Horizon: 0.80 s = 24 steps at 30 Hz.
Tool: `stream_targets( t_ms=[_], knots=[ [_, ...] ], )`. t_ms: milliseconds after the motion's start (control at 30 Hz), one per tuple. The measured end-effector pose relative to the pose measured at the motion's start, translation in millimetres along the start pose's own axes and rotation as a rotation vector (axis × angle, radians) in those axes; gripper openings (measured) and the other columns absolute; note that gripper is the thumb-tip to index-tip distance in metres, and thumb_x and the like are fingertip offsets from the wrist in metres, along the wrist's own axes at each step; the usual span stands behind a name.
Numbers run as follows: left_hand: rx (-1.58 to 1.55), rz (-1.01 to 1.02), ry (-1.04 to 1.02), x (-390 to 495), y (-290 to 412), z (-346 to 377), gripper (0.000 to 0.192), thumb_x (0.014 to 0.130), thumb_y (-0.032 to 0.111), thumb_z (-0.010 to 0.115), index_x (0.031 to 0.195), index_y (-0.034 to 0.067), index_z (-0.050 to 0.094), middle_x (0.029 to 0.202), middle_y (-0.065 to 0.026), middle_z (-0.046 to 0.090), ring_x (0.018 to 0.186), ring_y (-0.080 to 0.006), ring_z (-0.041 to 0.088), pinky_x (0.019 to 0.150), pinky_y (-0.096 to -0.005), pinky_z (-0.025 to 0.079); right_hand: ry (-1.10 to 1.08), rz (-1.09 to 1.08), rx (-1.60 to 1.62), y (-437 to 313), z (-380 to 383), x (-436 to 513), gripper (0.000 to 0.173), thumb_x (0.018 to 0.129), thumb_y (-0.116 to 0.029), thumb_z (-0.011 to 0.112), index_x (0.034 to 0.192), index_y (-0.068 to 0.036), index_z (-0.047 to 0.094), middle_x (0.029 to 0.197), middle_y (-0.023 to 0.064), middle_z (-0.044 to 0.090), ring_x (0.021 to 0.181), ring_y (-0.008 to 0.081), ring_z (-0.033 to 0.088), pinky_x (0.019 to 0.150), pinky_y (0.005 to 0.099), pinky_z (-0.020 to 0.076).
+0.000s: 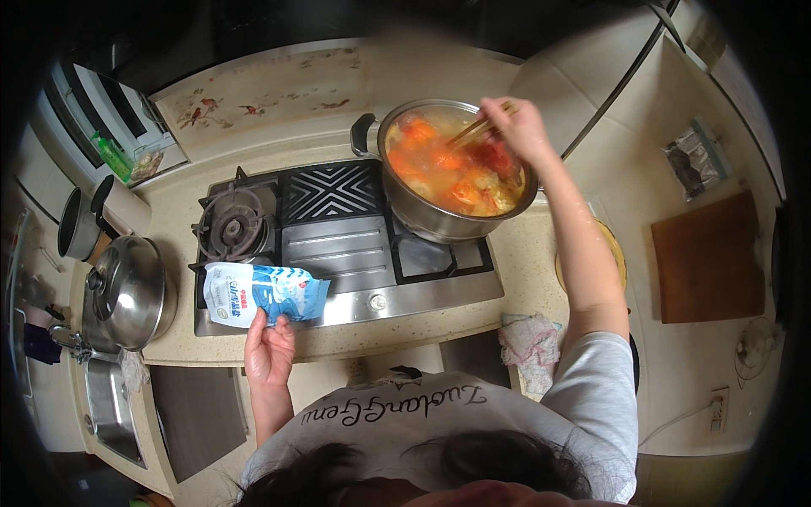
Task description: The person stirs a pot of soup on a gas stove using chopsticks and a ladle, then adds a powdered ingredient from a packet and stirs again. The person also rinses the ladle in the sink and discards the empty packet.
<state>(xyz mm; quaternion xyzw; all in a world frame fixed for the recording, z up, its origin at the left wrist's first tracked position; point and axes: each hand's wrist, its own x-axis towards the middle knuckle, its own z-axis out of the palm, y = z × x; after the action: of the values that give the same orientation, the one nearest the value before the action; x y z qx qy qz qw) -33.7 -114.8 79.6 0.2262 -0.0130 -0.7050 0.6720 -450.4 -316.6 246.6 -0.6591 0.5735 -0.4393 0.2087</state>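
My left hand [271, 345] grips the lower edge of a blue and white plastic packet [266, 295], which bears writing and hangs over the front left of the gas stove [336, 244]. A pair of wooden chopsticks [472, 133] is held in my right hand [516, 130], their tips at the surface of the broth. Below them, a large steel pot [437, 218] stands on the right burner, full of orange broth. Orange-red chunks [418, 133] and pale yellow pieces [504, 177] float in it. My right hand partly covers the pot's far right rim.
Left of the stove sit a domed steel pan lid [133, 285] and a small saucepan [76, 225]. The bare left burner [233, 227] has a raised iron grate. A cloth [531, 348] drapes over the counter's front edge. Farther left is a steel sink [114, 399]; a wooden cutting board [706, 260] is on the right.
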Motion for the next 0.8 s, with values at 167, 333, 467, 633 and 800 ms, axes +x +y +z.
stream_targets(
  t_ms=[167, 333, 467, 633, 800],
  knots=[
    [0.004, 0.020, 0.044, -2, 3, -9, 0.022, 0.092, 0.010, 0.056, 0.112, 0.002, 0.052, 0.099, -0.0109, 0.064, 0.075, -0.0202, 0.063, 0.068, -0.0272, 0.056, 0.034, 0.031, 0.078, -19, -46, 0, 0.033, 0.094, -0.028, 0.056, 0.078, 0.001, 0.063, 0.061, 0.0043, 0.061, 0.047, 0.0094, 0.055, 0.047, 0.0231, 0.0476],
    [0.002, -0.001, 0.042, -1, 4, -9, 0.022, 0.092, 0.010, 0.056, 0.112, 0.002, 0.052, 0.099, -0.0111, 0.064, 0.075, -0.0203, 0.063, 0.068, -0.0274, 0.056, 0.027, 0.158, 0.006, 2, 5, -8, 0.031, 0.093, -0.024, 0.057, 0.077, 0.002, 0.061, 0.062, 0.0053, 0.061, 0.048, 0.0103, 0.056, 0.047, 0.0247, 0.0474],
    [-0.006, 0.009, 0.000, -3, 5, -6, 0.021, 0.092, 0.009, 0.055, 0.111, 0.001, 0.053, 0.099, -0.0114, 0.064, 0.076, -0.0202, 0.064, 0.069, -0.0273, 0.056, -0.017, 0.048, -0.001, -3, 7, -1, 0.032, 0.093, -0.027, 0.056, 0.077, 0.000, 0.062, 0.065, 0.0043, 0.062, 0.050, 0.0097, 0.056, 0.047, 0.0235, 0.0476],
    [-0.014, 0.026, 0.040, -3, 6, -10, 0.021, 0.092, 0.009, 0.055, 0.111, 0.001, 0.053, 0.099, -0.0113, 0.064, 0.077, -0.0204, 0.064, 0.069, -0.0271, 0.056, 0.028, -0.015, 0.113, -28, -13, 9, 0.035, 0.095, -0.030, 0.053, 0.078, 0.000, 0.062, 0.064, 0.0027, 0.060, 0.050, 0.0082, 0.056, 0.047, 0.0219, 0.0466],
    [-0.032, 0.030, 0.049, -2, 10, -19, 0.022, 0.092, 0.009, 0.056, 0.113, 0.002, 0.053, 0.098, -0.0107, 0.064, 0.076, -0.0210, 0.064, 0.069, -0.0274, 0.057, 0.007, -0.020, 0.154, -8, 37, 20, 0.028, 0.093, -0.024, 0.056, 0.081, 0.000, 0.064, 0.065, 0.0040, 0.061, 0.053, 0.0096, 0.058, 0.050, 0.0226, 0.0471]
  ],
)
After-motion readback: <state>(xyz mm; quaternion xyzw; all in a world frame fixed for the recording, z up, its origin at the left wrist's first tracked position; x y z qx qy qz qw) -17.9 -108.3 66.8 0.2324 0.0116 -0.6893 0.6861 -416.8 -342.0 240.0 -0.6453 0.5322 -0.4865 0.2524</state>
